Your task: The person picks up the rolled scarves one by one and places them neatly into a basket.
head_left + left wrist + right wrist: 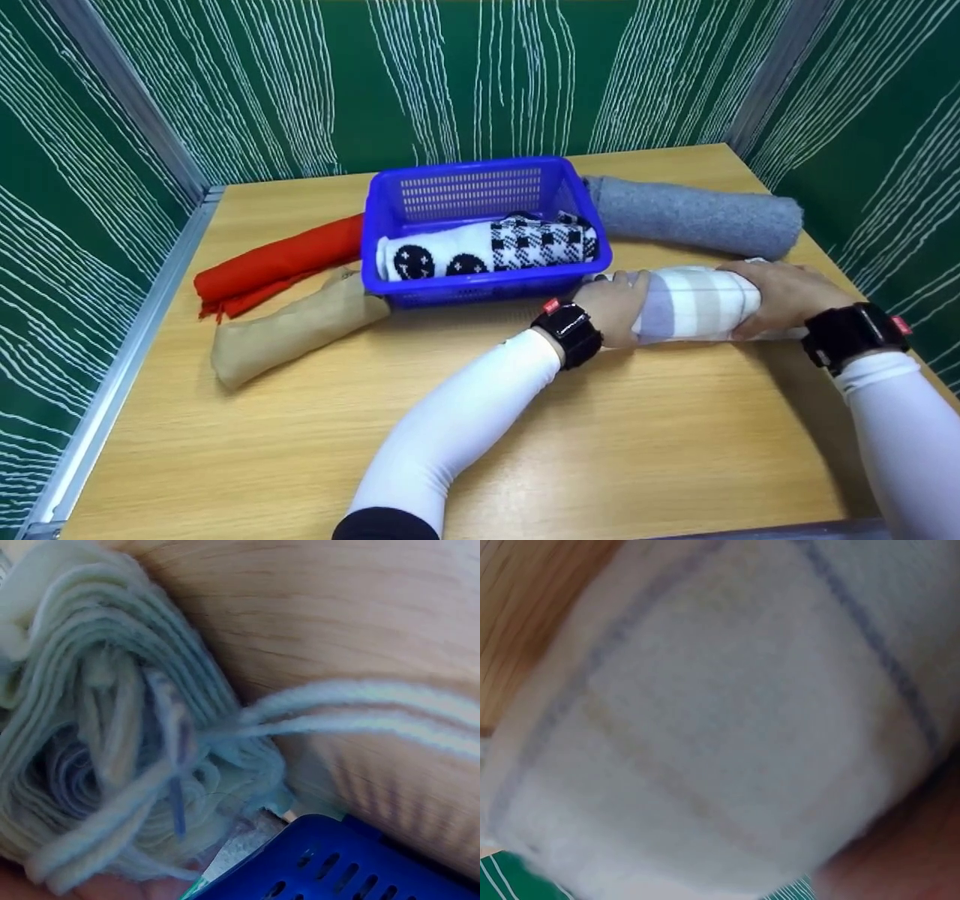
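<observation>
Rolled checked scarf: a white-and-grey checked roll [697,302] lies on its side on the wooden table [300,435], just in front of the blue basket's right corner, at about 3 o'clock from the table's middle.
Left hand: the left hand [616,307] wraps the roll's left end, fingers curled round it — a firm hold, as far as the head view shows.
Right hand: the right hand [780,294] lies over the roll's right end, fingers bent down round the cloth and gripping it.
Left wrist view: the roll's end shows as a spiral of pale layers [127,727], loose fringe strands [360,709] trailing across the wood, and a blue basket corner [337,862] just beside it.
Right wrist view: pale cloth with thin grey lines [727,727] fills the picture — the fingers cannot be made out here.
Blue basket: the basket [465,191] stands at about 12 o'clock from the table's middle, holding a black-and-white patterned roll [487,251].
Grey roll: a grey roll [694,214] lies at 2 o'clock, touching the basket's right side.
Red roll: a red roll [281,262] lies at 10 o'clock, left of the basket.
Tan roll: a tan roll [296,326] lies just in front of the red one, its end touching the basket's front-left corner.
</observation>
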Demonstrator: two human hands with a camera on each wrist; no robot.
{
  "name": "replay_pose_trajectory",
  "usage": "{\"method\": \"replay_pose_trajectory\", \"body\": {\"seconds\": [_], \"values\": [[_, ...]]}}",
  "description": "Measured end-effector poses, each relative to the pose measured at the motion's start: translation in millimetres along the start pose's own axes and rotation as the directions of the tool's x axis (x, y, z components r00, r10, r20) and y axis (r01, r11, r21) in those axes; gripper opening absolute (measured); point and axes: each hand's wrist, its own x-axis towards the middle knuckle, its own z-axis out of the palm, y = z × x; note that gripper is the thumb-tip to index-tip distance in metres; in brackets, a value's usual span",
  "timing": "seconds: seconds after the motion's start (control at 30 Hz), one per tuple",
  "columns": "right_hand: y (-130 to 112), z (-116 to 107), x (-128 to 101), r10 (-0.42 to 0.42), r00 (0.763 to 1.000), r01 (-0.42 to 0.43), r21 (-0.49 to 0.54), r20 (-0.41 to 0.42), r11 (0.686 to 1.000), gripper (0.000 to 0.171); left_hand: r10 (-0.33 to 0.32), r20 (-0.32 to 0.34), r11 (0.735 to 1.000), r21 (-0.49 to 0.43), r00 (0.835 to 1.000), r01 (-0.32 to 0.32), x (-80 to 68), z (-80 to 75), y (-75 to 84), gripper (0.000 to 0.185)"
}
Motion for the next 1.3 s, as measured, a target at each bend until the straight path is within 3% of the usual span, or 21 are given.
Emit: {"method": "replay_pose_trajectory", "body": {"seconds": [0.17, 0.4, 0.93, 1.3], "values": [[-1, -2, -1, 0.006, 1.0, -0.006, 0.016, 0.005, 1.0, 0.095, -0.001, 0.007, 1.0, 0.01, 1.0, 0.001, -3.3, -3.3, 1.4, 0.107], [-1, -2, -2, -0.016, 1.0, 0.016, -0.048, -0.006, 0.999, 0.09, 0.013, -0.029, 1.0, 0.019, 1.0, -0.012, -6.0, -4.4, 1.4, 0.088], [-4, 0, -3, -0.006, 0.999, 0.005, -0.016, -0.048, 1.0, 0.076, -0.003, -0.083, 1.0, 0.013, 0.997, 0.004, -9.1, -4.5, 3.6, 0.077], [-8, 0, -2, -0.089, 0.99, 0.078, -0.093, -0.111, 0.993, 0.069, -0.015, -0.134, 0.999, 0.038, 0.991, 0.02, -18.6, -5.9, 4.5, 0.076]]}}
